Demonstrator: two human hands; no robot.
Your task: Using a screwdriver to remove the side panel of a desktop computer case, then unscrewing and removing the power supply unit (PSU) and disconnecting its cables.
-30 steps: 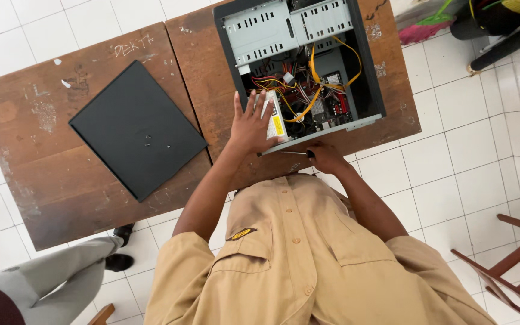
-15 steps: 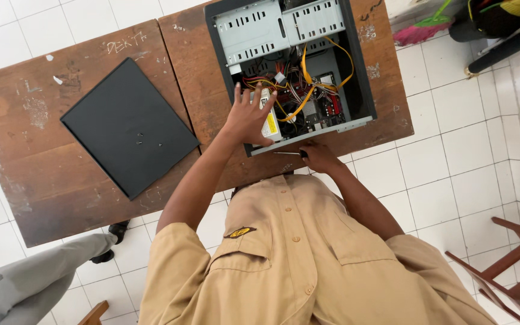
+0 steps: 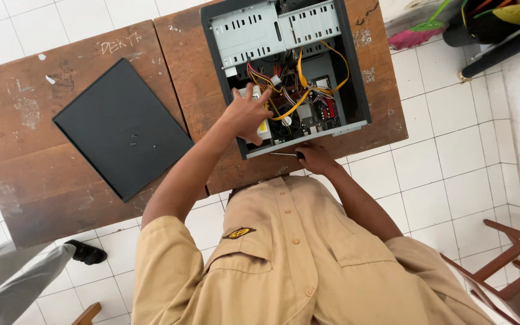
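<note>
Since a second ago the left hand (image 3: 248,113) has slid further into the open computer case (image 3: 356,90), fingers spread flat on the power supply with its yellow label (image 3: 262,127). Left of it, the black side panel (image 3: 121,127) lies flat on the scratched wooden desk (image 3: 25,174). Yellow cables (image 3: 308,90) loop inside the case. At its near edge the right hand (image 3: 314,157) closes around a screwdriver (image 3: 284,154).

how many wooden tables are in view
2. One wooden table on the left carries the flat black side panel. The other, pushed against its right edge, carries the open computer case, where the left hand reaches in. Neither shows fully.
</note>
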